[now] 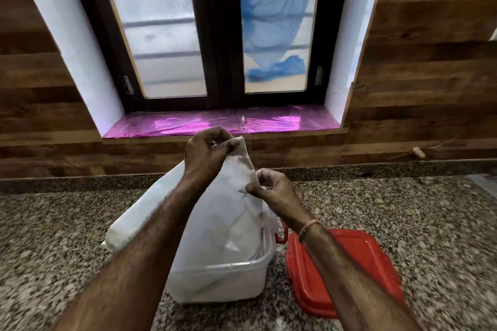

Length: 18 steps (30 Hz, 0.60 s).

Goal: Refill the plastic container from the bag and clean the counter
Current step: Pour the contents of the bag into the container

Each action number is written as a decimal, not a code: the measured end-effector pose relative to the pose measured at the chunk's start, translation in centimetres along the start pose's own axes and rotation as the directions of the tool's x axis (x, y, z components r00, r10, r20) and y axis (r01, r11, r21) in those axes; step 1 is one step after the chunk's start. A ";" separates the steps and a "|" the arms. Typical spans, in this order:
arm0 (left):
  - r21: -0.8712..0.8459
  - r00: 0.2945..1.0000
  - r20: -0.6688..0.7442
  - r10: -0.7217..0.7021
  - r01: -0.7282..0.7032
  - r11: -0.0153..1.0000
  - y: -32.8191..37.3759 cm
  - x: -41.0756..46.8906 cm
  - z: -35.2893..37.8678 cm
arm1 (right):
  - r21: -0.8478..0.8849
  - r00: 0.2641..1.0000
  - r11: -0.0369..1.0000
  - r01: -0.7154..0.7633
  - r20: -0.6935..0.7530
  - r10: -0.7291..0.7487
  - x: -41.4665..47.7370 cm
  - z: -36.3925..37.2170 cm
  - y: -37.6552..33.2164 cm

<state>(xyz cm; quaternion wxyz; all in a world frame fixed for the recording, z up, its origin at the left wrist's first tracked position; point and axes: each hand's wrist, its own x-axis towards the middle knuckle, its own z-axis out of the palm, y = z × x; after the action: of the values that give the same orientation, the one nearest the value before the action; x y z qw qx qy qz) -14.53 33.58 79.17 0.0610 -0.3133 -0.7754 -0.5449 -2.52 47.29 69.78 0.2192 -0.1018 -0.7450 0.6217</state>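
My left hand (pixel 207 149) pinches the top of the soft white bag (pixel 231 217) and my right hand (pixel 271 191) pinches its right side as it stands in the plastic container (pixel 220 283), near the middle; I'd guess it's floppy, so I'd hold the corners.

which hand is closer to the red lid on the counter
Right. The right hand pinches the side of the bag, up and left of the red lid, its forearm crossing over it. The left hand pinches the bag's top, higher and farther left.

Bare forearms (pixel 150 236); orange thread band (pixel 309 229), right wrist.
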 end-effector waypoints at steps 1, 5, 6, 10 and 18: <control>0.022 1.000 0.009 0.014 -0.014 1.000 0.0 -0.1 0.0 | -0.062 0.998 0.998 0.018 -0.063 -0.022 -0.1 0.3 0.2; 0.225 0.999 0.045 0.001 -0.011 0.974 -0.7 -0.1 -1.5 | -0.185 0.977 0.983 0.010 -0.208 -0.049 -0.1 1.0 0.4; 0.269 1.000 0.027 -0.009 0.001 0.963 -1.0 -0.2 -2.1 | -0.169 0.979 0.986 0.007 -0.201 -0.042 -0.1 1.1 0.2; 0.201 0.999 0.044 -0.007 -0.002 0.979 -1.8 -0.9 -3.1 | 0.000 0.983 0.999 0.041 -0.177 -0.040 0.6 1.4 -1.4; 0.411 0.990 0.029 -0.135 0.111 0.905 -3.0 -3.2 -4.3 | -0.320 0.955 0.923 0.213 -0.133 -0.266 3.7 1.2 -6.8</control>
<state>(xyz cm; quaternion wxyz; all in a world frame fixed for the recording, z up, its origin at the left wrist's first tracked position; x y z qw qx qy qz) -14.66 27.77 77.09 0.0685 -0.2597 -0.8917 -0.3644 -5.48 46.36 76.96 0.3400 -0.0958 -0.8161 0.4574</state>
